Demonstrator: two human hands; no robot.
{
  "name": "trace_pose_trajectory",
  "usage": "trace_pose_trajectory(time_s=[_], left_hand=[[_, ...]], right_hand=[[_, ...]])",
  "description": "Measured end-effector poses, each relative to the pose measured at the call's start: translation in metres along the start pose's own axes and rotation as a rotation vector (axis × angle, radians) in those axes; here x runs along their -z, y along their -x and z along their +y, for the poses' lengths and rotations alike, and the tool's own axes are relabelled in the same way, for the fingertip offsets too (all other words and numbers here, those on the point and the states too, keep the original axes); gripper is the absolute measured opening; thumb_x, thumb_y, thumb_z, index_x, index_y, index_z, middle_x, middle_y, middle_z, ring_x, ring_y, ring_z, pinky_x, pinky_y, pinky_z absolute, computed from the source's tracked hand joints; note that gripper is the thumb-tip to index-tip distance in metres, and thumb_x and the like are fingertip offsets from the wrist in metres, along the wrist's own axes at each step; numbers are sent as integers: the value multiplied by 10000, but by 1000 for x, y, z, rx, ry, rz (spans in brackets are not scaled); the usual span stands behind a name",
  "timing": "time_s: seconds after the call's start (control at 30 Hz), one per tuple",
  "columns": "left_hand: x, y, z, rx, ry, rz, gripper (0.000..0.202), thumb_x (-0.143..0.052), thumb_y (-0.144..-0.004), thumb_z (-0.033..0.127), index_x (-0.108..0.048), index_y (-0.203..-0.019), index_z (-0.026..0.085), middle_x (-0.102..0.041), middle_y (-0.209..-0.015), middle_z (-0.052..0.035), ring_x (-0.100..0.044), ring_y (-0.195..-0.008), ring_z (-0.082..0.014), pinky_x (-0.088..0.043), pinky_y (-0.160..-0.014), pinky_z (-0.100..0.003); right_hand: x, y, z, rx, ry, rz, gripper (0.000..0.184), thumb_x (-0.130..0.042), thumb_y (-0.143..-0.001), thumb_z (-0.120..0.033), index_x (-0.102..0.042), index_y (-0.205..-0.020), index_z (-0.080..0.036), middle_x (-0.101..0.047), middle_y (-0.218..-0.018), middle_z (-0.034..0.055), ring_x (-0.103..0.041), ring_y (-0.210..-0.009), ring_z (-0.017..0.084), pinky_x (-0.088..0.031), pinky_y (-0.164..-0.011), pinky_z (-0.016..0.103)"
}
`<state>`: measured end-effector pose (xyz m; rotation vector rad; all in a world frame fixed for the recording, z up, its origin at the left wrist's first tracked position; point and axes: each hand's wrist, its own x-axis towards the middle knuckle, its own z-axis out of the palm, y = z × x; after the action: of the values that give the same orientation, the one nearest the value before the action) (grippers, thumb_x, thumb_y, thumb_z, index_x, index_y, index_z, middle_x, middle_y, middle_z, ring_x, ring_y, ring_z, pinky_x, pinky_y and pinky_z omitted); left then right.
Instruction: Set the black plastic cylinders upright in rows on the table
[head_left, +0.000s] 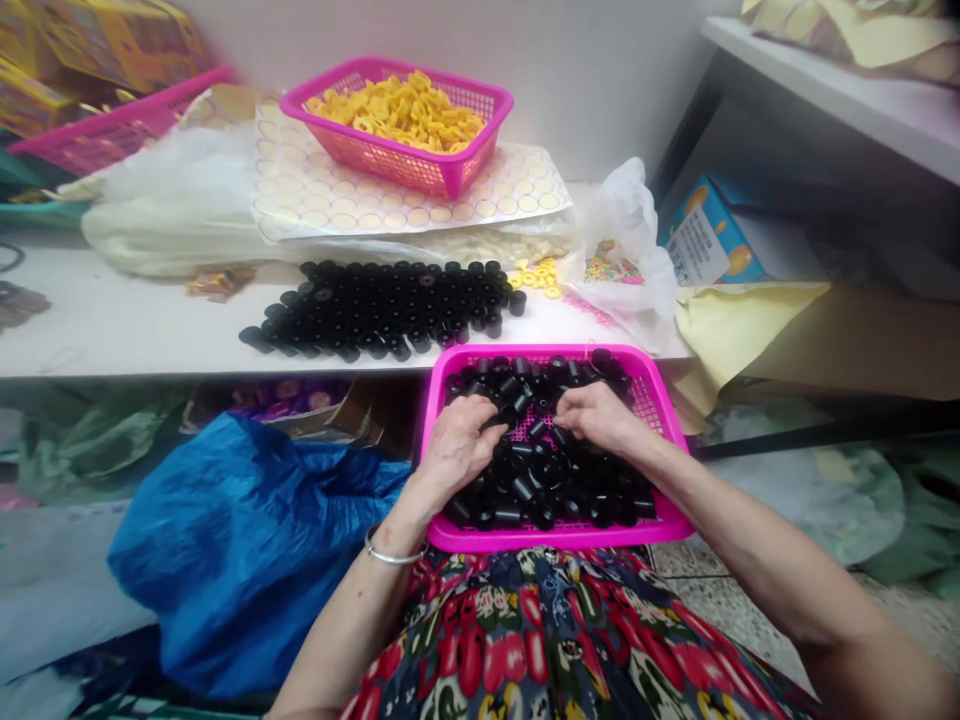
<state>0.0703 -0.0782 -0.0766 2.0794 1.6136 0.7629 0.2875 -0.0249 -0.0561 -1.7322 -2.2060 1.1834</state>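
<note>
Both hands are digging in a pink basket (555, 535) that is sitting on the person's lap. The basket is holding lots of little black tubes (540, 485). The left hand (457, 445) is curling its grip around a few black tubes. The right hand (596, 415) is bending its fingers down into the pile, and I cannot tell if its grip is holding any. Standing tubes (382, 305) are lining up on the desk (112, 320). A blue box (709, 235) is showing a white label (696, 250), too small to read.
</note>
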Motion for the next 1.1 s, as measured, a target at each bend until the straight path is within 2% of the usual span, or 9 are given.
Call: trace_pose_trajectory(time_s=[0.2,0.3,0.4,0.5,0.6,0.7,0.8,0.93,1.1], left_hand=[[-2,4,-5,-31,34,32,69,-628,-799,234,-650,-847,191,-654,-883,-51,-595,-861,-195,-478,-792,-334],[-3,4,-5,-30,46,16,60,-619,-804,231,-648,-841,195,-654,-875,-48,-595,-841,-188,-481,-775,-324],[-5,0,-3,-45,53,12,55,-617,-800,213,-648,-841,193,-658,-879,-47,-594,-841,-185,-483,-773,-317],[-7,-6,-1,-73,44,11,65,-613,-805,213,-651,-853,191,-661,-892,-49,-593,-851,-186,-484,-779,-317],[-9,-10,1,-91,25,-7,57,-608,-807,211,-652,-840,193,-660,-891,-48,-595,-849,-186,-487,-779,-317],[-6,-8,8,-107,16,-71,76,-580,-812,178,-653,-830,192,-660,-912,-52,-597,-853,-185,-488,-790,-322],[0,0,21,-188,13,-276,148,-569,-800,165,-653,-916,202,-648,-1006,-62,-582,-927,-200,-482,-833,-337],[6,10,37,-305,-91,-553,508,-581,-693,99,-550,-1186,217,-572,-1194,-71,-515,-1074,-246,-446,-919,-377],[-9,7,35,-304,-300,-556,438,-545,-628,35,-574,-1043,171,-599,-1039,-93,-523,-989,-256,-466,-839,-362]], right_hand=[[49,69,43,-145,-629,149,239,-733,-627,-378,-609,-650,-175,-524,-477,-27,-403,-400,73,-266,-391,212],[72,117,88,-295,-715,417,245,-805,-526,-385,-639,-606,-224,-553,-526,13,-460,-419,105,-288,-377,256],[78,159,148,-372,-662,605,197,-755,-605,-424,-647,-555,-267,-542,-509,70,-388,-361,84,-220,-352,310],[64,183,208,-442,-396,774,182,-718,-617,-428,-627,-547,-286,-588,-594,97,-536,-447,146,-317,-392,333],[42,181,236,-443,-70,894,220,-722,-583,-465,-663,-713,-299,-635,-927,134,-641,-681,253,-417,-475,383],[27,159,212,-364,130,824,481,-708,-645,-484,-643,-1053,-238,-535,-1195,229,-632,-866,339,-487,-582,453],[23,131,150,-79,25,795,501,-603,-778,-452,-549,-1217,-216,-405,-1364,178,-638,-844,247,-545,-694,416],[17,107,69,351,195,359,391,-520,-838,-222,-528,-1228,-208,-455,-1343,120,-502,-1157,264,-451,-962,426],[-10,87,30,501,531,-40,468,-575,-717,-145,-532,-1183,-149,-567,-1172,127,-510,-994,270,-456,-826,413]])
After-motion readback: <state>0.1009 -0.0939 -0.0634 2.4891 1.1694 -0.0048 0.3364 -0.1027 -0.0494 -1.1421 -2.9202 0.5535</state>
